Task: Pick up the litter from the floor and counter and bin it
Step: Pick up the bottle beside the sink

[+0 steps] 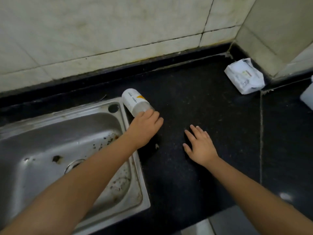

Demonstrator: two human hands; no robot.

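Observation:
A white plastic cup [134, 100] with an orange mark lies on its side on the black counter [194, 107], right beside the sink's far right corner. My left hand [145, 126] reaches over the cup's clear mouth end, fingers curled on it; the grip itself is hidden under the hand. My right hand [200, 145] hovers flat above the counter, fingers spread, holding nothing. A white crumpled wipes packet [244, 77] rests on the counter in the far right corner by the wall.
A steel sink [50, 150] with dirt specks and a drain fills the left side. Tiled walls rise behind and at the right. A white container [307, 97] shows at the right edge. The counter's front edge and grey floor lie at the bottom right.

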